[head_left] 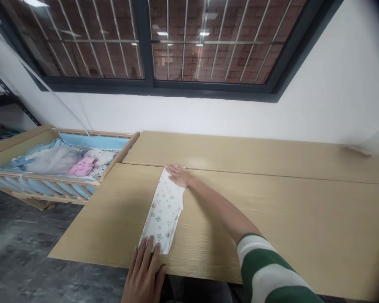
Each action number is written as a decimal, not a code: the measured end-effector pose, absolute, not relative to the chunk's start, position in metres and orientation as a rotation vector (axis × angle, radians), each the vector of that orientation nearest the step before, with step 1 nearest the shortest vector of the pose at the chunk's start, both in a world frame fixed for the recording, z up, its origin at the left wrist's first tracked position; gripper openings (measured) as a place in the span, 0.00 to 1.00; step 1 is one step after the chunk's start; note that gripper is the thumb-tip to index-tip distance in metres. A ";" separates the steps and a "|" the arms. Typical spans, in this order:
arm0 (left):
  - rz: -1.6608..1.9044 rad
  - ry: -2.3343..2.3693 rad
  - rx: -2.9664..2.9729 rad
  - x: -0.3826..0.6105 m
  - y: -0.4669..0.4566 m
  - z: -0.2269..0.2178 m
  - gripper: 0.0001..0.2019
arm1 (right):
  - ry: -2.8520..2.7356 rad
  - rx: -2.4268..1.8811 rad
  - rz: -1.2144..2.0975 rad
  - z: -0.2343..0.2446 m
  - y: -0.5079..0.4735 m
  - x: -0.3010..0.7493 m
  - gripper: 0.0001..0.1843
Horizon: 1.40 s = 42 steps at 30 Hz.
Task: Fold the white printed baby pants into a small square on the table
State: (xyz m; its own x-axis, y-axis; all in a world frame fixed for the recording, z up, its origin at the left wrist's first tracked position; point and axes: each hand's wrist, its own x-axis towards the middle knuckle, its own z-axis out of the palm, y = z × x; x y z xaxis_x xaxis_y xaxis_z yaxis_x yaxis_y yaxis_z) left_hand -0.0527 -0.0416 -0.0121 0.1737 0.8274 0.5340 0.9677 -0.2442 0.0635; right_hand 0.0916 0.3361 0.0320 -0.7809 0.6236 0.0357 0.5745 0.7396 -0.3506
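Observation:
A white cloth garment with small green prints [164, 210] lies folded in a long narrow strip on the wooden table [255, 227]. It looks like folded baby pants, though its full shape is hidden by the fold. At its far end my right hand [178, 174] rests flat on the cloth, fingers stretched out. My left hand [145, 269] is at the near end, by the table's front edge, with spread fingertips touching the cloth's lower left part. Neither hand grips the fabric.
Left of the table stands a wooden crib [91, 185] with blue lining, holding a pink cloth [83, 166] and a pale sheer bundle [55, 159]. A barred window [148, 86] is in the white wall behind. A small flat object [358, 151] lies at the far right.

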 end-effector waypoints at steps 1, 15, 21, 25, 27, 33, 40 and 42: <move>-0.682 -1.711 -2.165 -0.052 -0.042 -0.012 0.34 | -2.781 -0.956 0.484 0.033 0.343 0.094 0.30; -0.796 -1.243 -2.555 -0.065 -0.041 0.023 0.16 | -2.870 -0.216 0.510 0.069 0.122 0.143 0.16; -0.836 -1.284 -2.616 -0.070 -0.048 0.019 0.21 | -2.889 -0.373 0.237 0.059 0.035 0.192 0.20; -0.885 -1.220 -2.807 -0.069 -0.048 0.027 0.18 | -2.853 -0.577 0.401 0.069 0.024 0.195 0.14; -0.950 -1.262 -2.865 -0.070 -0.045 0.036 0.18 | -2.782 -0.662 0.604 0.087 0.028 0.194 0.16; -1.291 -1.410 -2.638 -0.082 0.004 0.084 0.15 | -2.363 -0.694 0.948 0.143 0.088 0.186 0.16; -1.006 -1.920 -2.484 -0.089 0.140 0.112 0.14 | -2.102 -0.965 0.908 0.121 0.212 0.143 0.11; -0.853 -2.043 -2.460 -0.084 0.175 0.105 0.15 | -2.054 -1.048 0.918 0.101 0.244 0.130 0.08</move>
State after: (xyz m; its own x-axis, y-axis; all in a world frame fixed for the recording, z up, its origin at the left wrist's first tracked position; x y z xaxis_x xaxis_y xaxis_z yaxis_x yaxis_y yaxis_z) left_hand -0.0840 0.1755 0.1045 0.1109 0.9544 0.2773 0.8681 -0.2289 0.4405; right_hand 0.1302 0.2440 0.1012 -0.4709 0.8523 0.2277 0.3987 0.4359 -0.8069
